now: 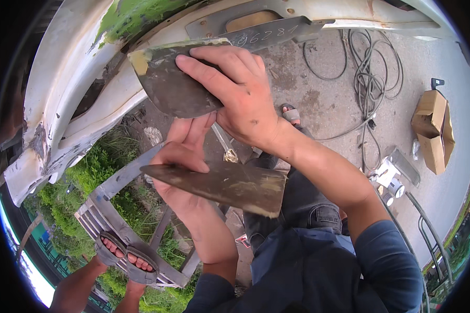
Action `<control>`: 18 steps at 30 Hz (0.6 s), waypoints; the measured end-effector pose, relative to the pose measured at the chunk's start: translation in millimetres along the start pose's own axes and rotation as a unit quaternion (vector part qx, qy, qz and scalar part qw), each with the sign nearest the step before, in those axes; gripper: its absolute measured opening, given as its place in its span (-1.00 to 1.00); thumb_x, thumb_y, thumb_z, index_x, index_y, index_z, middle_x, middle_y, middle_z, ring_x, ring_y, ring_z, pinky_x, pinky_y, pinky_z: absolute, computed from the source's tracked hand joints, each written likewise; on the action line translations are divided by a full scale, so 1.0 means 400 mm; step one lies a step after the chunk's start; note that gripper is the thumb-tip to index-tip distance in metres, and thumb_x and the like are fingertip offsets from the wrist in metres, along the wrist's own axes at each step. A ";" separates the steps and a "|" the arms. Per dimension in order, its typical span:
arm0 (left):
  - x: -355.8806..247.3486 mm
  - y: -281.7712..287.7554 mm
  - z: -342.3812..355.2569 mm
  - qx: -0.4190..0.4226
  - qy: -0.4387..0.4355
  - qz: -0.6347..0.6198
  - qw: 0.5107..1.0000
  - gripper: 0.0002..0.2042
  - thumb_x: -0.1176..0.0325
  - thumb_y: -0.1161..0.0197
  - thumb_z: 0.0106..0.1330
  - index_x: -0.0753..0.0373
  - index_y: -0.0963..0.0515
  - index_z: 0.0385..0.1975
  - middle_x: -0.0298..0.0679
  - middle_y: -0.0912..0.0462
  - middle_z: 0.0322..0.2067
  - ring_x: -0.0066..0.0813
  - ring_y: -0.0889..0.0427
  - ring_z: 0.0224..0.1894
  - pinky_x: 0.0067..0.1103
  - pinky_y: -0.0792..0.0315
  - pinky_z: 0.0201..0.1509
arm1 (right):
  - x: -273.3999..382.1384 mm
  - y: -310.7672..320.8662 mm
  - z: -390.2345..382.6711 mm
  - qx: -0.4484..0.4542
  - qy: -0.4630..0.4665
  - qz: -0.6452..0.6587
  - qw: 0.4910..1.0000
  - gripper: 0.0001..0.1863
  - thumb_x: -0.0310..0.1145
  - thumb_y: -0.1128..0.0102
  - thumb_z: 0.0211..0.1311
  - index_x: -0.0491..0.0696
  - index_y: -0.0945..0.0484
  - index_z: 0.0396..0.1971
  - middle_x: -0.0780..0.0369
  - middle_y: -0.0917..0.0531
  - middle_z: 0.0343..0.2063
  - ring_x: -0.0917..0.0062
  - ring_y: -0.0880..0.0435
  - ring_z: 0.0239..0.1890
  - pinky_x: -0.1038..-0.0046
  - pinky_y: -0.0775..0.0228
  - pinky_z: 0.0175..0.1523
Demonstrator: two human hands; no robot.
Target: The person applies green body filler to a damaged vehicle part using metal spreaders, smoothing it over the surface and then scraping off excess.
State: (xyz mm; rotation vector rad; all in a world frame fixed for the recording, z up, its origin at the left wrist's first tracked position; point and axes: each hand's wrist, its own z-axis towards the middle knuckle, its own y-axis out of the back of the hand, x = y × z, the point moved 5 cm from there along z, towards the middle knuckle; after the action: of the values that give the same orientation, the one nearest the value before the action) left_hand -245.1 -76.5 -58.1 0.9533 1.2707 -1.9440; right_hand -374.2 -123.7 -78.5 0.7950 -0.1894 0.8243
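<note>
My right hand [240,94] is closed on a dark, flat putty spreader [177,86], with fingers spread over its upper face. Pale yellowish filler clings to the far edge and left corner of that spreader. Just below, my left hand [185,156] grips a second dark spreader [224,185], its thumb on top and its palm underneath. This one is tilted almost edge-on and points to the right, with dried smears near its worn right end. The left fingertips reach up close to the lower edge of the first spreader; whether they touch it I cannot tell.
A worn white vehicle body [52,99] with green patches curves along the top left. Another person's sandalled feet [125,255] rest on a metal frame [156,263] at lower left. Coiled hoses [371,78], a cardboard box [433,130] and small cans [395,187] lie to the right.
</note>
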 end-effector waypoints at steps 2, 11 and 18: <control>-0.076 -0.053 -0.039 -0.039 0.122 0.009 0.992 -0.80 0.39 -0.23 0.33 0.31 -0.47 -0.53 0.14 0.02 0.41 0.31 0.00 0.41 -0.02 0.13 0.47 | -0.005 0.000 -0.035 -0.101 -0.218 0.309 0.920 -0.49 -0.57 -0.15 0.00 0.05 -0.55 0.04 0.23 -0.54 -0.08 0.39 -0.54 -0.12 0.44 -0.34 -0.11; -0.272 -0.022 -0.290 -0.223 0.021 -0.077 0.972 -0.76 0.34 -0.10 0.42 0.41 -0.46 -0.10 -0.05 -0.33 0.29 -0.19 -0.41 0.19 -0.33 -0.24 0.32 | 0.066 -0.136 0.032 -0.380 -0.500 0.604 0.491 -0.70 -0.58 0.06 0.24 -0.18 -0.41 -0.02 0.22 -0.60 -0.16 0.54 -0.54 -0.11 0.45 -0.35 0.07; -0.325 -0.024 -0.332 -0.241 0.069 -0.040 0.967 -0.71 0.30 -0.10 0.43 0.36 -0.43 0.02 -0.10 -0.38 0.21 -0.29 -0.45 0.11 -0.33 -0.31 0.24 | 0.087 -0.166 0.090 -0.418 -0.503 0.598 0.463 -0.63 -0.58 0.14 0.26 -0.18 -0.31 0.08 0.14 -0.56 -0.05 0.46 -0.52 -0.02 0.44 -0.29 0.14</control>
State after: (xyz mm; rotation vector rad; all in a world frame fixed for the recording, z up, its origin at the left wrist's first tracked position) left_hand -150.7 64.8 17.7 0.8028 1.7809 -1.5293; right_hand -297.6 -155.9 -74.9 -0.0890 -2.2937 1.2262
